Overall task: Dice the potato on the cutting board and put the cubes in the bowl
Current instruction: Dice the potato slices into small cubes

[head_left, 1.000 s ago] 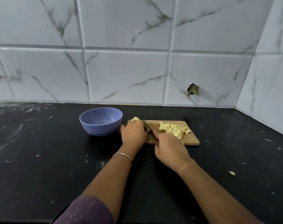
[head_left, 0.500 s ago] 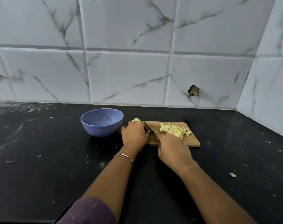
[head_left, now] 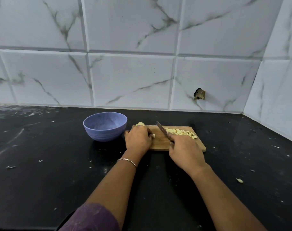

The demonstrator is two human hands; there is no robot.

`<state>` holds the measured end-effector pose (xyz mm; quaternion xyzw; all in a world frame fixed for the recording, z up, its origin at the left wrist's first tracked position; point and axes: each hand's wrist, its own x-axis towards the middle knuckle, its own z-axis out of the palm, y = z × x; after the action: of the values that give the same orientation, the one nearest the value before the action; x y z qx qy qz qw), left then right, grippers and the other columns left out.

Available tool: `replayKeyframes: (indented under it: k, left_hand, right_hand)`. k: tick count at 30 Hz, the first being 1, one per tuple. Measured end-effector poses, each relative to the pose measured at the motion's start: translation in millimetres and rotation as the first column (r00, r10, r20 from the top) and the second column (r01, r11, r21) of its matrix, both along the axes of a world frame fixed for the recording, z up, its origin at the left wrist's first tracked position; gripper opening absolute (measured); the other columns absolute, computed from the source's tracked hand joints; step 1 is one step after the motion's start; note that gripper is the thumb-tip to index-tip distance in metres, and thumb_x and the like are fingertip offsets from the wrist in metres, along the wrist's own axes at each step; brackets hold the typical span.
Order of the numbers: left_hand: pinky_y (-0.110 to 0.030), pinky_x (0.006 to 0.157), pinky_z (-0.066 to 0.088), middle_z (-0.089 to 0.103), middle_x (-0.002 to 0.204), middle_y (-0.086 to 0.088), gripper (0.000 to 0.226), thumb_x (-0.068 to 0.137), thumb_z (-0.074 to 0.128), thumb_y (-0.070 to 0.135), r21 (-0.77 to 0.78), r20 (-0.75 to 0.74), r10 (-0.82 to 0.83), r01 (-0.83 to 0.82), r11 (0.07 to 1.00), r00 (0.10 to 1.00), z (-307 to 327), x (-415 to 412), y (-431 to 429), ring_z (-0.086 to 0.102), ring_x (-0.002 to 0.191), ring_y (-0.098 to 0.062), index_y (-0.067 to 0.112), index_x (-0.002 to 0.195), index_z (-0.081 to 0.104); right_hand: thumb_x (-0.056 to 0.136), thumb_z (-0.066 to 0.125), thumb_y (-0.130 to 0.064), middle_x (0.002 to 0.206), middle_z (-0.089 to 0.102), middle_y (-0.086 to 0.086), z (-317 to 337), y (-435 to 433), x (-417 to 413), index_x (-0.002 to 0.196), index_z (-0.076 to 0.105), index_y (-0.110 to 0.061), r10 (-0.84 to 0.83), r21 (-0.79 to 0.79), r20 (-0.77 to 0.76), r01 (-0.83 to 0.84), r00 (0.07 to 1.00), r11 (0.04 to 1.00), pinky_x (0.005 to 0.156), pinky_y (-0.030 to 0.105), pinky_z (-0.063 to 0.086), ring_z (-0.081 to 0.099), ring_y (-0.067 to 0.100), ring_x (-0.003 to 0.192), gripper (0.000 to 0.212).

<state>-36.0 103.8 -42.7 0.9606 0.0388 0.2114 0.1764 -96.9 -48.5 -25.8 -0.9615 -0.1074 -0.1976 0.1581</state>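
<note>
We're mid-dice here, not at the transfer stage yet. The left hand (head_left: 138, 139) is curled over what's left of the potato (head_left: 140, 124) at the left end of the cutting board (head_left: 160, 142), with a pale bit poking out behind the knuckles and another small bit by the fingertips. The right hand (head_left: 186, 151) is wrapped round the handle of the knife (head_left: 161, 129). The blade is up off the wood, angled away toward the wall, and sits between the held chunk and the heap of cubes (head_left: 180, 132) on the right half of the board.

The bowl (head_left: 105, 135) is just left of the board, close to the left hand, and from what we can see there's nothing in it. So we'd call the job roughly halfway: a good heap is cut, 1 chunk is left to chop, and 0 cubes have been moved.

We reckon the next move is bringing the blade down into the held chunk, with the left fingertips tucked back. After that, the heap has to cross the whole board to reach the bowl. There's also 1 stray piece (head_left: 239, 180) out on the black counter (head_left: 41, 164), well to the right.

Brands or writing: none we can read, on the bowl, the knife or the board.
</note>
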Motion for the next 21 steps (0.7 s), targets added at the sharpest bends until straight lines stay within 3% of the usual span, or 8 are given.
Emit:
replayKeyframes:
  k: [2, 6, 14, 21]
  left_hand:
    - [-0.040, 0.091, 0.044, 0.066, 0.112, 0.000, 0.021, 0.095, 0.058, 0.029, -0.030, 0.019, 0.003, -0.002, 1.000, 1.000, 2.0, 0.1, 3.1, 0.059, 0.110, -0.021, 0.026, 0.111, 0.072]
    - [-0.039, 0.087, 0.054, 0.067, 0.111, -0.003, 0.028, 0.094, 0.054, 0.013, -0.113, 0.070, 0.009, -0.001, 0.994, 0.998, 3.8, 0.4, 8.5, 0.063, 0.103, -0.022, 0.025, 0.113, 0.072]
    - [-0.040, 0.090, 0.054, 0.064, 0.116, -0.007, 0.036, 0.090, 0.051, 0.004, -0.212, 0.104, 0.002, 0.020, 0.977, 0.995, 3.5, 0.6, 11.3, 0.062, 0.105, -0.024, 0.021, 0.113, 0.071]
    - [-0.038, 0.092, 0.053, 0.062, 0.122, -0.006, 0.032, 0.092, 0.054, 0.006, -0.224, 0.100, 0.000, 0.023, 0.974, 0.995, 2.8, 0.6, 11.3, 0.063, 0.107, -0.024, 0.020, 0.116, 0.070]
  right_hand:
    - [0.100, 0.052, -0.025, 0.117, 0.065, -0.005, 4.0, 1.5, -4.1, 0.148, 0.045, -0.032, 0.055, 0.033, -0.024, -0.054, 0.998, 0.998, 0.082, 0.023, 0.048, 0.060, 0.010, 0.100, 0.048]
    - [0.101, 0.052, -0.026, 0.102, 0.061, -0.009, 7.3, 11.7, -12.1, 0.150, 0.040, -0.034, 0.121, 0.055, -0.055, -0.118, 0.991, 0.991, 0.067, 0.019, 0.043, 0.054, 0.004, 0.079, 0.051]
    - [0.101, 0.051, -0.030, 0.098, 0.061, -0.009, 11.6, 13.8, -21.6, 0.150, 0.038, -0.034, 0.140, -0.003, -0.118, -0.141, 0.983, 0.990, 0.076, 0.024, 0.053, 0.059, 0.006, 0.082, 0.051]
    - [0.100, 0.052, -0.029, 0.095, 0.062, -0.007, 11.3, 8.6, -20.2, 0.148, 0.043, -0.032, 0.091, -0.044, -0.115, -0.097, 0.989, 0.994, 0.070, 0.023, 0.051, 0.059, 0.006, 0.079, 0.049]
